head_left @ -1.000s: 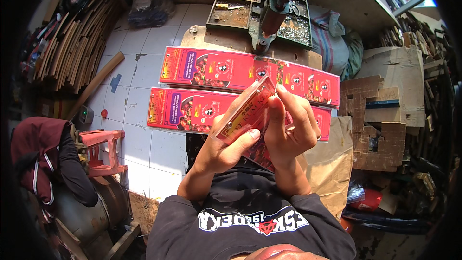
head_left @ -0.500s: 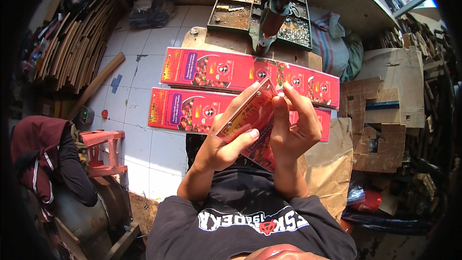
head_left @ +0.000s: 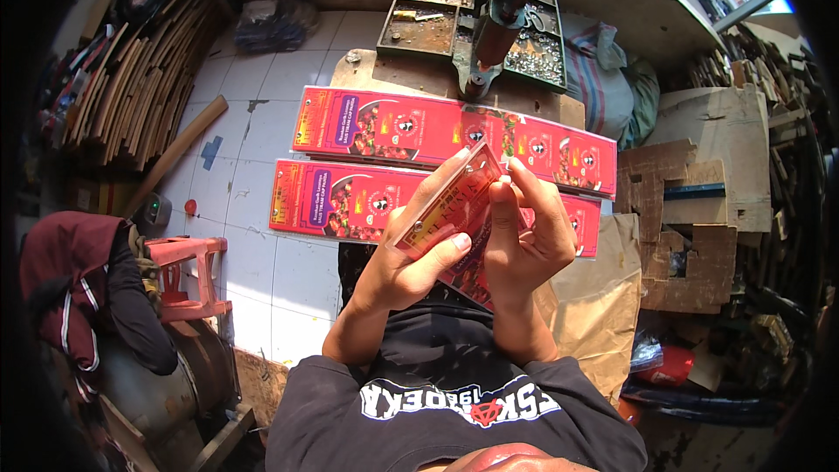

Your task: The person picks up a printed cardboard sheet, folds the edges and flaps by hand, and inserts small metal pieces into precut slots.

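My left hand (head_left: 402, 258) is closed round a red printed strip (head_left: 450, 214) with a glossy clear cover, its thumb pressed on the front. Metal eyelets show at the strip's corners, and it tilts up toward the right. Beside its upper right edge is my right hand (head_left: 529, 240), with thumb and forefinger pinched together. A small bright spot shows at those fingertips, too small to name. Beyond the hands lie a far stack of matching red strips (head_left: 437, 135) and a nearer one (head_left: 350, 201), partly hidden by my hands.
A hand press (head_left: 500, 35) stands at the worktable's far side, over a compartment tray (head_left: 424, 28) with small metal parts. Brown paper (head_left: 599, 288) lies at right, near cut boards (head_left: 682, 245). A red plastic stool (head_left: 188, 271) is at left, by draped maroon clothing (head_left: 65, 271).
My right hand has shifted slightly left and down, its forefinger coming closer to the thumb near the strip's edge. My left hand and the held strip stay almost still.
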A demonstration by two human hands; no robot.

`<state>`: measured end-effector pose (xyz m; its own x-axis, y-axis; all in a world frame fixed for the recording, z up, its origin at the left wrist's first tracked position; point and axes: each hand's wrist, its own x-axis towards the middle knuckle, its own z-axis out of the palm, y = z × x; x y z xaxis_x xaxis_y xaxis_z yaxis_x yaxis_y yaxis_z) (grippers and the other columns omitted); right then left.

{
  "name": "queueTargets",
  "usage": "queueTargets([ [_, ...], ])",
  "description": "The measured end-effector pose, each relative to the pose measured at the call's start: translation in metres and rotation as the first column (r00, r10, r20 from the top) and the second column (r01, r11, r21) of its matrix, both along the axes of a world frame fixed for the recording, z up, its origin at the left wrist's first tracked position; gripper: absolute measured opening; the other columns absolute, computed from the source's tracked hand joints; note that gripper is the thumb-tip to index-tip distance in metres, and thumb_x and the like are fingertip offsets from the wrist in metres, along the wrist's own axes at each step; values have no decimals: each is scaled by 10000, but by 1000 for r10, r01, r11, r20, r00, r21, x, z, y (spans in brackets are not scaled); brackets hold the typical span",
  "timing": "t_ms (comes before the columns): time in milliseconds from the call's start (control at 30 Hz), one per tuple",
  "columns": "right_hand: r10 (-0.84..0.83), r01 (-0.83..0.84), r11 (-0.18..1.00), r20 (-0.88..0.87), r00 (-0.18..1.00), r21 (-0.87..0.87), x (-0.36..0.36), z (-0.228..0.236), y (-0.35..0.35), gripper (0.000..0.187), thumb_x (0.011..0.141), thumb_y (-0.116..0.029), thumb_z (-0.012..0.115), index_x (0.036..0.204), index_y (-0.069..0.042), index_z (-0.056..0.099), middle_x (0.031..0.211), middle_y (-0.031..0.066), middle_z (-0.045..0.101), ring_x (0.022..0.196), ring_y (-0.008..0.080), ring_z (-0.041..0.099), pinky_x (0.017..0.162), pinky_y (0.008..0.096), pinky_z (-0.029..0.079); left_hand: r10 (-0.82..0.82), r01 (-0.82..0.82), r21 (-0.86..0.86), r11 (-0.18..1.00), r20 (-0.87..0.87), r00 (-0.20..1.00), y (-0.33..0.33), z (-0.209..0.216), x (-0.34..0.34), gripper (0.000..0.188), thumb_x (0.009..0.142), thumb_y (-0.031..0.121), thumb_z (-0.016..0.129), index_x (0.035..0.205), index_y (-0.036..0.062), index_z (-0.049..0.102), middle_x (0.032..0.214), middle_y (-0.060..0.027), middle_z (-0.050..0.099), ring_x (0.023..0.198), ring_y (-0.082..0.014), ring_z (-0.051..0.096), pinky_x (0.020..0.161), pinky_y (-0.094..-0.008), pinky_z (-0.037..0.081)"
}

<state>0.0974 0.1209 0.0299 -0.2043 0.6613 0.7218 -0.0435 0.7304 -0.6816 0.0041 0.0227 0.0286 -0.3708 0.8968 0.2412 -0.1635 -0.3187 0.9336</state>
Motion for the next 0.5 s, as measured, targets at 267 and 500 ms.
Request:
queueTargets([
  [267, -8, 7, 1000, 78, 997, 17, 1, 3, -2, 250, 789, 5, 725, 1036, -3, 684, 781, 97, 662, 658, 181, 598, 588, 274, 470, 4, -4, -4, 1000, 9, 1000, -1, -1, 0, 703, 798, -12, 535, 1455, -9, 286, 1381, -189, 473, 1282, -244, 466, 1057, -333, 346],
  [500, -33, 16, 991, 125, 992, 135, 1, 6, -3, 236, 800, -32, 727, 1029, -4, 676, 783, 103, 667, 670, 198, 618, 595, 284, 479, 12, -13, 17, 1000, 8, 1000, 0, -2, -2, 697, 804, -23, 528, 1455, -13, 281, 1374, -194, 480, 1275, -242, 471, 1056, -332, 346],
])
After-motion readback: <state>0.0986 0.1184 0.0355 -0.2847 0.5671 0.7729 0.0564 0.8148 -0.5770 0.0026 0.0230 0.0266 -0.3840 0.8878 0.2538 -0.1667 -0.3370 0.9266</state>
